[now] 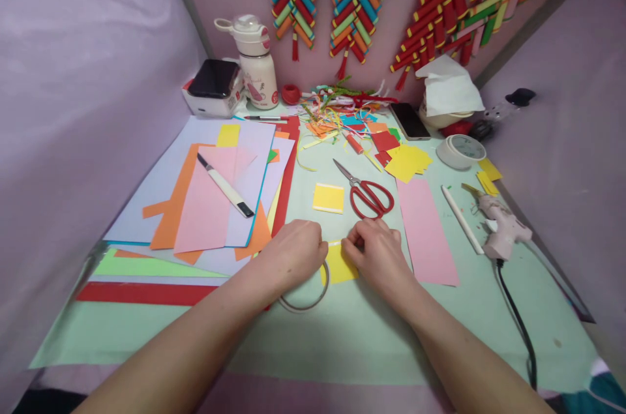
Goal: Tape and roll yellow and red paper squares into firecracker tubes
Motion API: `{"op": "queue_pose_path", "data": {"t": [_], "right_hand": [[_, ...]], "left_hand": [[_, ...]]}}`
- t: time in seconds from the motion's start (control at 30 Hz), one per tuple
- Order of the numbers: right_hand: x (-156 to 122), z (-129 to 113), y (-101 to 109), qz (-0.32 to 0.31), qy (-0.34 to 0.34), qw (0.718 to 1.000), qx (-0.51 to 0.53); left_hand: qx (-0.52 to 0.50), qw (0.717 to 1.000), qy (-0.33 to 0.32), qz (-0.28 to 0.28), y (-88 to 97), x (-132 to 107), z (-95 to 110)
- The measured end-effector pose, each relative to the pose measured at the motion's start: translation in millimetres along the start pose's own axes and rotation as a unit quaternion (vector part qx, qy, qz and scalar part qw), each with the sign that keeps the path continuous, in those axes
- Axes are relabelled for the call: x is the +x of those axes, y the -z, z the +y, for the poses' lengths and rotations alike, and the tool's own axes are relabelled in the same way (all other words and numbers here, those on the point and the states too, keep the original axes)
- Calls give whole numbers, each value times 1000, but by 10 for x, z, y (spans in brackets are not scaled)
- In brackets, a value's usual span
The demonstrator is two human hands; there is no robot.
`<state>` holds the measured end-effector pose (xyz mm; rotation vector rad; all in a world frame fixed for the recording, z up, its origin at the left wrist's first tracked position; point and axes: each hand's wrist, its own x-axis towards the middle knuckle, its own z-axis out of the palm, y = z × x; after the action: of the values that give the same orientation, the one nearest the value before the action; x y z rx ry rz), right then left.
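My left hand (300, 246) is closed around a roll of narrow tape (306, 307), whose ring shows below the fist. A yellow paper square (337, 268) lies flat between my hands, with a thin white strip along its far edge. At the paper's right side, my right hand (379, 248) is closed, its thumb and fingers pinched at the far right corner; the fingertips are partly hidden. Just beyond the hands is another yellow square (328, 198) with white strips along two edges. Red-handled scissors (370, 197) lie beyond my right hand.
To the left, a cutter knife (225, 184) rests on stacked coloured paper (141, 221). A pink sheet (426, 231), a white stick (461, 218) and a corded glue gun (503, 225) lie to the right. Behind are yellow squares (408, 162), a phone (409, 121) and a bottle (257, 72).
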<state>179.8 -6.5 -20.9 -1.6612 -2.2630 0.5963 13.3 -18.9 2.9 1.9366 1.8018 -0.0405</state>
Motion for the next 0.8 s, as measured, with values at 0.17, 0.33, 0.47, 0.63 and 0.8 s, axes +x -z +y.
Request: {"op": "queue_pose_path", "data": {"t": [0.17,0.33,0.47,0.63,0.8], "right_hand": [[34,64,-11,15,0,1000,-9],[-10,127,50,80,16,996,-22],[-136,76,77,108,126,986,5],[-255,-18,-26,74,200,977,-18],[-298,-57,-68,49,213,972,-91]], "left_hand": [[4,1000,4,-9,18,-5,27],[8,1000,-5,3,-13,-1,0],[9,1000,-8,10,-39,1,-16],[2,1000,1,5,-15,-4,4],[-1,1000,0,1,7,-17,16]]}}
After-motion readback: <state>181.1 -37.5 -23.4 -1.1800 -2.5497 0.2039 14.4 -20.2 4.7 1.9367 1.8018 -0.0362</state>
